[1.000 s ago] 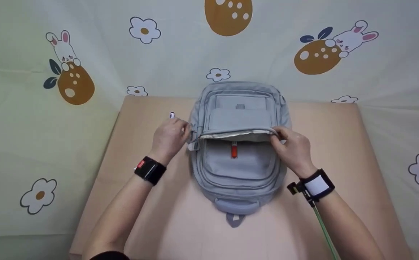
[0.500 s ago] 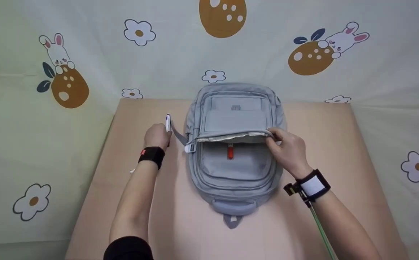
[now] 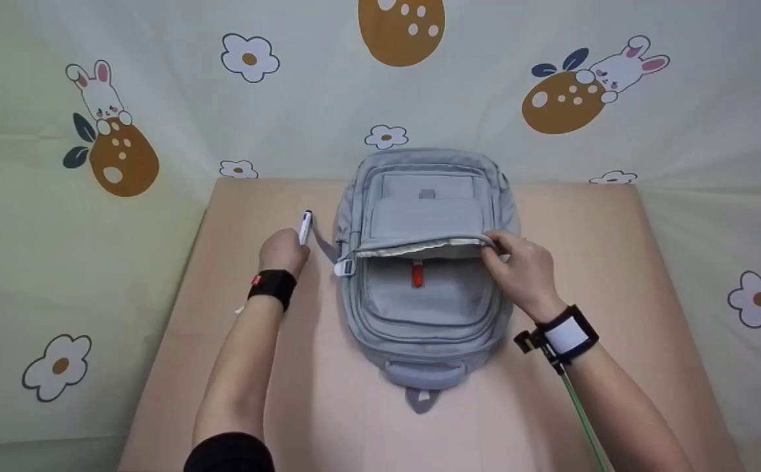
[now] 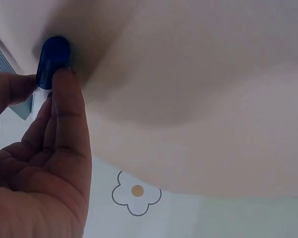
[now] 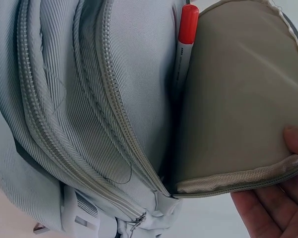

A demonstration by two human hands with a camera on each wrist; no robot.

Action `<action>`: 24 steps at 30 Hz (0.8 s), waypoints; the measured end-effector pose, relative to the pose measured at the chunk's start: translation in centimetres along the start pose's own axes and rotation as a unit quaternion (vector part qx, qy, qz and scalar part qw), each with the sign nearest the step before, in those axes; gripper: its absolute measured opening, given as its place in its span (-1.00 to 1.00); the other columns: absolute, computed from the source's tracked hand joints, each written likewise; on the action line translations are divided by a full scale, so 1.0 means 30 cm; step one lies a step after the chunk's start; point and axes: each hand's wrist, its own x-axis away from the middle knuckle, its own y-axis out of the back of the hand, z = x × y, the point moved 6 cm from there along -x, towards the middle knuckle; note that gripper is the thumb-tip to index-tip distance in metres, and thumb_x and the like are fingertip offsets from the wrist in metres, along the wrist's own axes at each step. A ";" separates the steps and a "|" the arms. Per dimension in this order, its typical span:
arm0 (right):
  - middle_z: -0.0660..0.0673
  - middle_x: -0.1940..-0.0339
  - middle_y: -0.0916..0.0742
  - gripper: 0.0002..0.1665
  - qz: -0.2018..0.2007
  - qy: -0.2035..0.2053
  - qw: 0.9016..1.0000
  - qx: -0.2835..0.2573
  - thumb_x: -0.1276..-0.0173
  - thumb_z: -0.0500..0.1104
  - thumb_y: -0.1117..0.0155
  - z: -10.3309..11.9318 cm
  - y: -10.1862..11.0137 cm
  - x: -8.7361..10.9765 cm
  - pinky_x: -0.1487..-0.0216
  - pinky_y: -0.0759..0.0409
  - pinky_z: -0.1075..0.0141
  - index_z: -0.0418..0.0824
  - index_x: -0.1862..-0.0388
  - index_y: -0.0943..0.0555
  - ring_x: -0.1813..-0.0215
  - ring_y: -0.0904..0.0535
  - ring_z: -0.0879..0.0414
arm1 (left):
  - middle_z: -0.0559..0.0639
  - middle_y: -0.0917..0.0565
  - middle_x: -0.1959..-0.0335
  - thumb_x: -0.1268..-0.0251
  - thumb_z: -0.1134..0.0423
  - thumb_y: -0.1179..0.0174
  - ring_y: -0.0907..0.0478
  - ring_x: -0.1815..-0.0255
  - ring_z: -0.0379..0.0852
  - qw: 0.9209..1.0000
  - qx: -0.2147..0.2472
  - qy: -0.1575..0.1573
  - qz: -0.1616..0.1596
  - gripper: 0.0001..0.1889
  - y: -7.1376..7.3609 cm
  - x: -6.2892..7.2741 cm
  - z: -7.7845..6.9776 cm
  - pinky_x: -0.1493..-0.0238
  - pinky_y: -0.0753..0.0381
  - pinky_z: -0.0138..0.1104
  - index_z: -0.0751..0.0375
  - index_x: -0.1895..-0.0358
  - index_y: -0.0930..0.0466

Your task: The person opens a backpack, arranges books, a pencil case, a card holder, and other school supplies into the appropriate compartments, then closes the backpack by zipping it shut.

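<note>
A light grey backpack [image 3: 426, 367] lies on the table with its front pocket unzipped. My right hand [image 3: 521, 269] pinches the edge of the pocket flap [image 5: 243, 99] and holds it up, away from the bag. Inside the pocket a red-capped marker [image 5: 187, 29] sticks up beside the flap's lining; its lower end is hidden. To the left of the bag, my left hand [image 3: 283, 252] holds a white marker [image 3: 305, 228] between thumb and fingers, above the table. Its blue cap [image 4: 53, 62] shows plainly in the left wrist view.
A grey strap [image 3: 325, 244] with a buckle [image 3: 345, 267] sticks out from the backpack's left side, close to my left hand. The tan table [image 3: 223, 367] extends on both sides of the bag. Patterned cloth [image 3: 314, 105] hangs behind and at the sides.
My left hand has moved left, off the bag's side, with the marker now showing more fully. The side strap has come into sight. My right hand keeps holding the flap up.
</note>
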 end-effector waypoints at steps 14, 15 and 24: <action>-0.10 0.29 -0.82 -0.86 -0.008 0.003 1.000 -0.002 -0.34 -0.30 -0.37 0.003 0.006 -0.020 0.37 -0.64 0.17 -0.24 0.14 -0.75 0.31 -0.74 0.09 | 0.00 -0.44 0.63 -0.21 0.27 -0.26 -0.39 0.62 -0.02 0.997 -0.026 -0.067 0.008 -0.79 0.200 0.256 -0.062 0.62 -0.31 -0.21 0.24 0.53 -0.50; -0.10 0.29 -0.82 -0.86 -0.007 0.004 1.000 -0.002 -0.34 -0.30 -0.37 0.003 0.006 -0.021 0.38 -0.63 0.18 -0.24 0.14 -0.75 0.31 -0.74 0.09 | -0.02 -0.42 0.64 -0.19 0.27 -0.26 -0.37 0.63 -0.04 0.997 -0.026 -0.076 0.013 -0.79 0.208 0.286 -0.077 0.63 -0.29 -0.22 0.22 0.56 -0.49; -0.11 0.27 -0.82 -0.86 -0.012 -0.002 1.000 -0.007 -0.31 -0.31 -0.39 0.004 0.001 -0.024 0.36 -0.64 0.16 -0.25 0.15 -0.75 0.31 -0.74 0.06 | -0.15 -0.39 0.66 -0.11 0.28 -0.28 -0.30 0.65 -0.15 0.978 0.018 -0.194 0.076 -0.82 0.171 0.461 -0.292 0.61 -0.25 -0.28 0.12 0.59 -0.54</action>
